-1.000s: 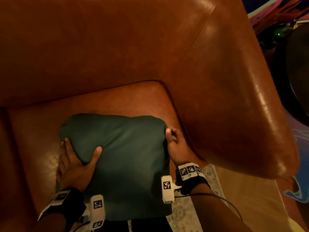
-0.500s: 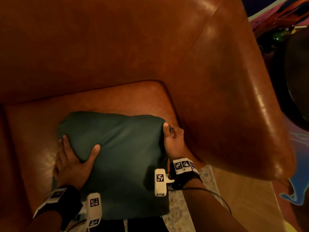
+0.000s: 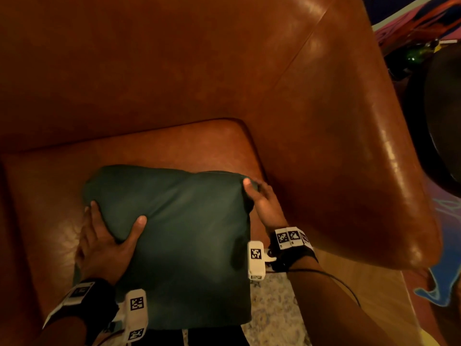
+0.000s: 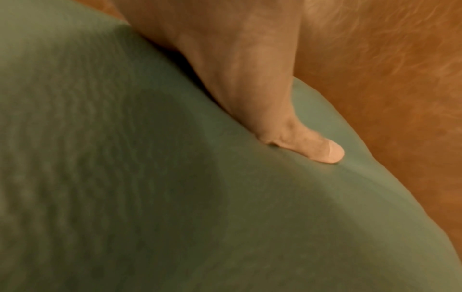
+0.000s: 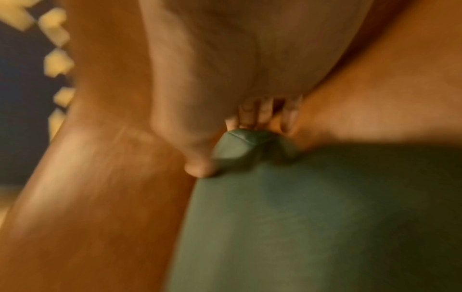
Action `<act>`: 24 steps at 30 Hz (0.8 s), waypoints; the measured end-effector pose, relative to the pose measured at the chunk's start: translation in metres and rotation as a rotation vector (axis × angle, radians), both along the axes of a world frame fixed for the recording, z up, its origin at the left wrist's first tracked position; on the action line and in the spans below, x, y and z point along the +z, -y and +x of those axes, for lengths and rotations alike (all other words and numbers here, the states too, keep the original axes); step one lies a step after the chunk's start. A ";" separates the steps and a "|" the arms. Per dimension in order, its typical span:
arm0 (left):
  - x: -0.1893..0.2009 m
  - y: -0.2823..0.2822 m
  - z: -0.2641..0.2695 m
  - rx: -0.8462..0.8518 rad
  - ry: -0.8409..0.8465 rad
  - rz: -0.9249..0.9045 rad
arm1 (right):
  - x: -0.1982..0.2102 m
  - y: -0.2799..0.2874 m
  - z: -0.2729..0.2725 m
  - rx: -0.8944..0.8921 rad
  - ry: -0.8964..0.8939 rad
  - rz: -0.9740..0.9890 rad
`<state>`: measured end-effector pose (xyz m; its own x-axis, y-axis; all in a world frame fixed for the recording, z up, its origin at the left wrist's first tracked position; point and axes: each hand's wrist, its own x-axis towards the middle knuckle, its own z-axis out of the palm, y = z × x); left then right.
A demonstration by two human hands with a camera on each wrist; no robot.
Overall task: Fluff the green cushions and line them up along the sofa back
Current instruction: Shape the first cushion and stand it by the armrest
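Head view: one green cushion [image 3: 179, 236] lies on the sofa seat [image 3: 50, 196], at the end by the sofa arm [image 3: 349, 171], its front edge hanging past the seat front over the rug [image 3: 272, 310]. Well short of the sofa back [image 3: 149, 71], not yet stood up.

Left hand [image 3: 104, 245] grips the left edge, thumb on top denting the fabric, fingers along the side; their tips aren't visible. Right hand [image 3: 264, 203] pinches the far right corner, thumb on top, fingers curled behind it; right wrist view confirms only a small nub of fabric is held.

Risks, my read:
- Corner pinch is thin. A hard shake or lift probably slips it out, and the cushion swings off the left hand.
- Overhang: let go now and it may tip off the front onto the rug.
- Right hand sits in the narrow gap by the arm, so knuckles could jam pushing back.
- Leather looks slick; stood too upright, the cushion may slide down flat.
- No other cushions in view, so spacing can't be judged.
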<state>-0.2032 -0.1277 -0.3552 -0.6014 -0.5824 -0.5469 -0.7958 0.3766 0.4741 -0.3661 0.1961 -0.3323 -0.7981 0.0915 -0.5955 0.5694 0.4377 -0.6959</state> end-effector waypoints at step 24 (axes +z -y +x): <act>0.002 -0.001 0.002 0.000 0.015 -0.008 | -0.006 -0.019 -0.026 -0.637 -0.121 -0.376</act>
